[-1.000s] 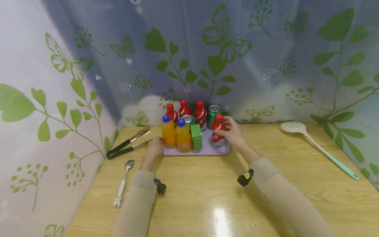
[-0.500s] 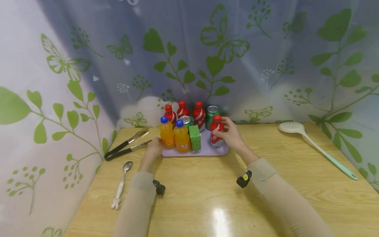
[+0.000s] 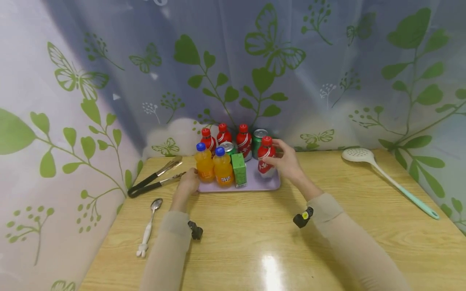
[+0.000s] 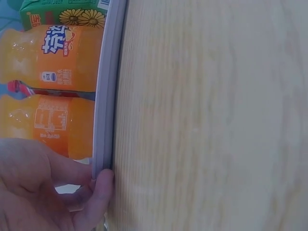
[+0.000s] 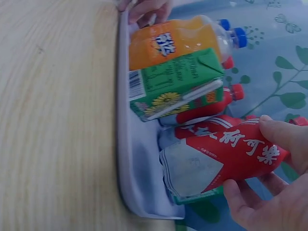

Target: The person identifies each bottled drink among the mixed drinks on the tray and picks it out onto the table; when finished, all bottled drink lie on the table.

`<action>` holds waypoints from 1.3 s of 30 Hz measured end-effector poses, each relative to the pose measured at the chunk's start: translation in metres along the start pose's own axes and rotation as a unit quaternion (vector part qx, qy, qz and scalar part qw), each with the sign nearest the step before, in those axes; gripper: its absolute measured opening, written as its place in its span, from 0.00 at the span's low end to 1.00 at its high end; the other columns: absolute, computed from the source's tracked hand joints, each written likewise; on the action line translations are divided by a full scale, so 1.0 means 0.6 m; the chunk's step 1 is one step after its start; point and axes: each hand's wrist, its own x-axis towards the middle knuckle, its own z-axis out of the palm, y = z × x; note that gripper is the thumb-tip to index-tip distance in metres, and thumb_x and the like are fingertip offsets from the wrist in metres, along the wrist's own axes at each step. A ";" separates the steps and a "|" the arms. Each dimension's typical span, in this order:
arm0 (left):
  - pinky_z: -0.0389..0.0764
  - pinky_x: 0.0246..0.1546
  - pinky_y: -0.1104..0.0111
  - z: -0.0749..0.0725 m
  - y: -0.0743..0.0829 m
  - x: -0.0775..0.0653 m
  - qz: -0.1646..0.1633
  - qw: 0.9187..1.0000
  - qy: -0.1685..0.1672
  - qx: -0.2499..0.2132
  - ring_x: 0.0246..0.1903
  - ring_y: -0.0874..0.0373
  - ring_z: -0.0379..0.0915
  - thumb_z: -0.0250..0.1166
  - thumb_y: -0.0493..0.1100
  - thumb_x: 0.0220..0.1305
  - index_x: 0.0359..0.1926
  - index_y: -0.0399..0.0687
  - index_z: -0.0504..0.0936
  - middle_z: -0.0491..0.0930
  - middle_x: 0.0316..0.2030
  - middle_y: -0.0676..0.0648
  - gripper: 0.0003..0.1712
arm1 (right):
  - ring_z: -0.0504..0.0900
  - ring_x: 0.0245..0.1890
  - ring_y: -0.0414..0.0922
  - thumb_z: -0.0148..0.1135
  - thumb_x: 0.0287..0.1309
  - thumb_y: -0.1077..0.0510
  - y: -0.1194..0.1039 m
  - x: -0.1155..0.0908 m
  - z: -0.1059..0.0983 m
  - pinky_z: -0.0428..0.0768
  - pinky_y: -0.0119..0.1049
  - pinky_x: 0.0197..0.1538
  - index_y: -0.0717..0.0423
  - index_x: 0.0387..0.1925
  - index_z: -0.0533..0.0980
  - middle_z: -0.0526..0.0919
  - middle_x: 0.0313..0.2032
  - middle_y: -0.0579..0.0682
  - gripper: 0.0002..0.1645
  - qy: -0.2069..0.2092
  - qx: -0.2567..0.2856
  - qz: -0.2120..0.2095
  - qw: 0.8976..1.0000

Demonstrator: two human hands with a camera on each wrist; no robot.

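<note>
On a lilac tray [image 3: 260,186] stand several drinks. My right hand [image 3: 289,163] grips a red-labelled cola bottle [image 3: 267,155] at the tray's right end, thumb on one side and fingers on the other; in the right wrist view this cola bottle [image 5: 221,156] is tilted, and I cannot tell whether its base touches the tray. My left hand [image 3: 188,184] pinches the tray's front left corner; in the left wrist view, its thumb presses the rim [image 4: 103,120]. Two orange soda bottles [image 3: 223,169] and a green drink carton [image 3: 239,169] stand in front.
Behind are more red cola bottles [image 3: 244,141], a green can [image 3: 259,139] and another can [image 3: 228,147], partly hidden. Tongs [image 3: 153,182] and a spoon [image 3: 149,226] lie left. A skimmer [image 3: 386,173] lies right. A patterned curtain [image 3: 233,81] hangs close behind the tray.
My right hand has raised the cola bottle slightly and turned it, so more of its lettering faces the head camera. My left hand keeps its hold on the tray corner.
</note>
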 end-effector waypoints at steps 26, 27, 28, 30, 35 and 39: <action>0.90 0.25 0.69 -0.003 -0.011 0.007 0.001 1.000 0.006 -0.006 0.58 0.34 0.79 0.45 0.34 0.78 0.71 0.33 0.67 0.70 0.69 0.25 0.25 | 0.74 0.66 0.50 0.65 0.70 0.63 0.025 0.035 -0.114 0.83 0.16 0.46 0.50 0.82 0.59 0.66 0.79 0.58 0.44 0.110 0.087 0.069 0.988; 0.90 0.25 0.69 -0.003 -0.011 0.006 0.001 1.000 0.006 -0.011 0.58 0.34 0.78 0.45 0.34 0.78 0.71 0.33 0.67 0.70 0.70 0.25 0.25 | 0.73 0.67 0.50 0.64 0.70 0.64 0.023 0.036 -0.117 0.83 0.17 0.47 0.50 0.82 0.59 0.65 0.79 0.58 0.44 0.112 0.090 0.076 0.987; 0.90 0.26 0.69 -0.003 -0.010 0.005 0.002 1.000 0.006 -0.015 0.59 0.34 0.78 0.45 0.34 0.77 0.71 0.33 0.66 0.69 0.70 0.25 0.25 | 0.73 0.66 0.49 0.64 0.70 0.65 0.023 0.038 -0.119 0.83 0.17 0.47 0.51 0.82 0.59 0.65 0.79 0.58 0.43 0.115 0.094 0.078 0.986; 0.91 0.27 0.68 -0.002 -0.010 0.008 0.001 1.000 0.005 -0.015 0.58 0.34 0.78 0.45 0.35 0.78 0.72 0.33 0.66 0.69 0.70 0.25 0.25 | 0.73 0.64 0.46 0.63 0.71 0.65 0.025 0.042 -0.124 0.83 0.18 0.49 0.52 0.82 0.58 0.64 0.80 0.59 0.43 0.119 0.099 0.084 0.984; 0.90 0.25 0.68 0.001 -0.007 0.016 -0.008 1.000 0.006 -0.002 0.55 0.35 0.81 0.45 0.35 0.78 0.72 0.34 0.67 0.71 0.69 0.25 0.26 | 0.73 0.64 0.44 0.63 0.71 0.64 0.036 0.058 -0.132 0.83 0.19 0.51 0.53 0.82 0.58 0.63 0.81 0.57 0.44 0.130 0.102 0.086 0.983; 0.90 0.26 0.69 0.001 -0.006 0.012 -0.007 1.000 0.010 -0.001 0.54 0.35 0.81 0.46 0.33 0.75 0.73 0.35 0.67 0.71 0.68 0.24 0.27 | 0.70 0.73 0.51 0.63 0.71 0.64 0.046 0.069 -0.133 0.82 0.33 0.68 0.52 0.83 0.57 0.61 0.82 0.55 0.45 0.131 0.103 0.092 0.982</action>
